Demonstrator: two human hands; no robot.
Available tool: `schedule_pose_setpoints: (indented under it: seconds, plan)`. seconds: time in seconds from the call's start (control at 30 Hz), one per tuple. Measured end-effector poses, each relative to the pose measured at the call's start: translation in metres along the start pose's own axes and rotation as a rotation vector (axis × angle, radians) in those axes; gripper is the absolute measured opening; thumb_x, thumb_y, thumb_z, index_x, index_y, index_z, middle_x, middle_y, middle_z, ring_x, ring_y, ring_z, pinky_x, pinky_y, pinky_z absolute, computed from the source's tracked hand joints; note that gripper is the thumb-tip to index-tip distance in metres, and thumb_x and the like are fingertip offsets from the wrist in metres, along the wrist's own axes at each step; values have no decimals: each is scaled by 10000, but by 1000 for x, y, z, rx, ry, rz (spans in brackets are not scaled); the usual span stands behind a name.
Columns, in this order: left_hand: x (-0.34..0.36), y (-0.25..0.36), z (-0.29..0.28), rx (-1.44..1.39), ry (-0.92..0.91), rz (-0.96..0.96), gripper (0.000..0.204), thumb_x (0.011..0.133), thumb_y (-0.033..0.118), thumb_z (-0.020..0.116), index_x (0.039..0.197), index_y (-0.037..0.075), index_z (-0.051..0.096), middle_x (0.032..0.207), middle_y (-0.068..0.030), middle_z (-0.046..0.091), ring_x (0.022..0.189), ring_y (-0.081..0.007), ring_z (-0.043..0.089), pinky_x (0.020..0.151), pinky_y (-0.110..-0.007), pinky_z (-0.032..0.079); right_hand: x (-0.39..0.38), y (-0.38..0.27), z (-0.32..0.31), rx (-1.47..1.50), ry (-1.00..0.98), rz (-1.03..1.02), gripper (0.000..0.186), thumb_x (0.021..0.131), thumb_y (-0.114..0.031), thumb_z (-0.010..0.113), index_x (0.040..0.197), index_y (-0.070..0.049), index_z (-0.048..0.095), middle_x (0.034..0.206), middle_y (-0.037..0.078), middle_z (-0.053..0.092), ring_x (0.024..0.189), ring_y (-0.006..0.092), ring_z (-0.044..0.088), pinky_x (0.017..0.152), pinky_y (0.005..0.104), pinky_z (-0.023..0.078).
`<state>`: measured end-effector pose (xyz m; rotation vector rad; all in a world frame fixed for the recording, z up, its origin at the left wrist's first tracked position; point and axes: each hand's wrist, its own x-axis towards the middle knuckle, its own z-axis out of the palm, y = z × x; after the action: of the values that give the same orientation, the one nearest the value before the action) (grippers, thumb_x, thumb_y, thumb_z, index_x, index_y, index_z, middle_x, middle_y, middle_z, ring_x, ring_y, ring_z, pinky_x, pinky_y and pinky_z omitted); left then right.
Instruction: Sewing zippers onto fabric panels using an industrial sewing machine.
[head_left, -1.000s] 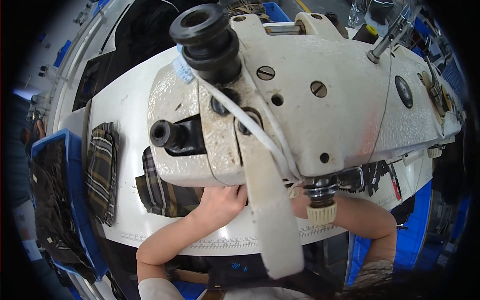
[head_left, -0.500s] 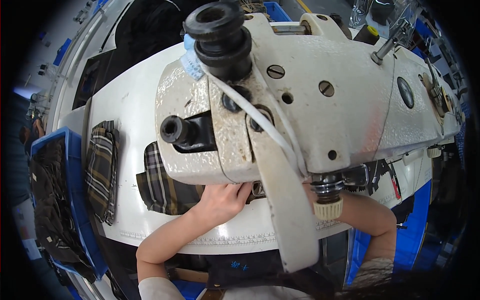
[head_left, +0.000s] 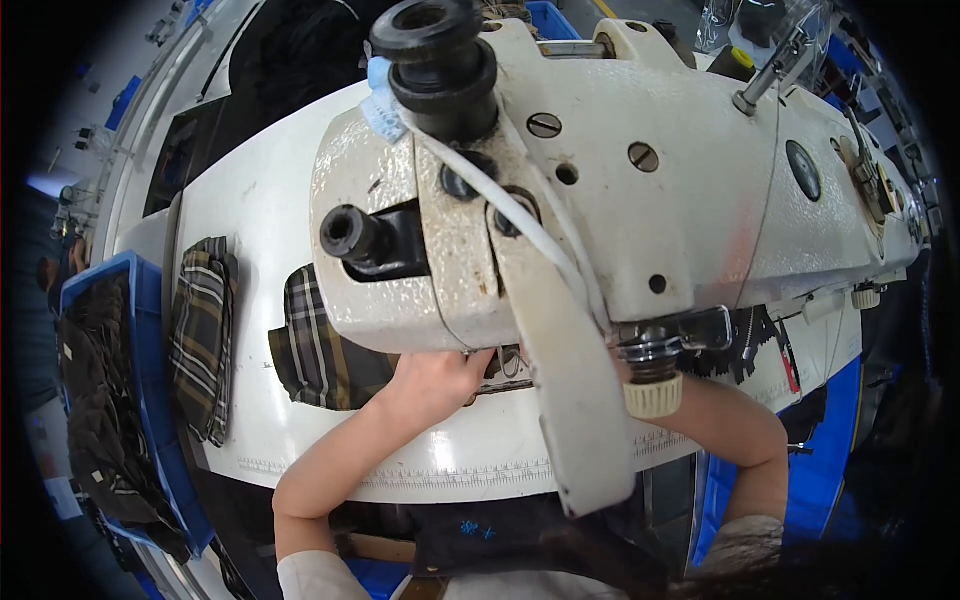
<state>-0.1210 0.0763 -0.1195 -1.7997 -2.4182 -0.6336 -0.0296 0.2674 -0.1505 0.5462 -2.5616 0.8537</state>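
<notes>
- The left hand [head_left: 435, 380] rests at the right end of the plaid cloth [head_left: 335, 350], its fingers bent; I cannot tell whether they pinch it.
- The plaid cloth lies on the white bench [head_left: 280, 440], partly under the sewing machine [head_left: 720, 200].
- The right forearm [head_left: 725, 415] passes behind the cream knob [head_left: 654, 396]; its fingers are hidden, their state unclear.

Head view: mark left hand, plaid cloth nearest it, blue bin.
Left hand [head_left: 438, 384], head view: back of the hand.
Plaid cloth [head_left: 322, 354], head view: its exposed left part.
Blue bin [head_left: 151, 340], head view: its right wall.
</notes>
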Motion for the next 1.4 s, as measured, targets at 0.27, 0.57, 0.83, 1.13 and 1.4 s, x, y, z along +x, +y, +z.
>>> schedule_pose_setpoints:
  seconds: [0.27, 0.57, 0.83, 1.13, 1.4]
  plan:
    - [-3, 1, -3, 47, 39, 36, 383, 593, 57, 615, 966, 7, 687, 933, -168, 634, 867, -329, 622, 725, -433, 518, -1, -3, -9, -176, -86, -174, 228, 505, -143, 626, 700, -26, 629, 666, 85, 545, 697, 257, 550, 506, 389, 460]
    - [3, 2, -4, -21, 52, 10, 332, 598, 49, 620, 919, -6, 687, 971, -174, 611, 929, -342, 592, 768, -465, 486, 6, -4, -14, -270, -52, -224, 207, 458, -184, 612, 618, -51, 613, 649, 71, 529, 704, 248, 533, 527, 386, 445]
    - [7, 4, -7, 88, 98, 68, 308, 592, 45, 618, 890, -10, 676, 958, -150, 573, 912, -326, 574, 750, -452, 481, 12, -5, -21, -299, -10, -267, 167, 471, -180, 612, 569, -46, 591, 690, 86, 565, 713, 259, 543, 552, 373, 456]
    - [6, 1, -3, 103, 119, 86, 349, 589, 44, 608, 930, -11, 661, 949, -124, 568, 904, -287, 568, 747, -428, 480, 18, -5, -26, -189, 50, -282, 156, 497, -168, 616, 582, -37, 610, 695, 81, 571, 704, 246, 556, 529, 362, 460]
    - [6, 2, -3, 55, 200, 122, 295, 621, 37, 631, 909, -20, 661, 951, -92, 577, 909, -259, 562, 734, -398, 475, 18, -6, -22, -249, 31, -295, 130, 565, -96, 609, 658, -13, 573, 673, 86, 555, 654, 219, 572, 511, 337, 477]
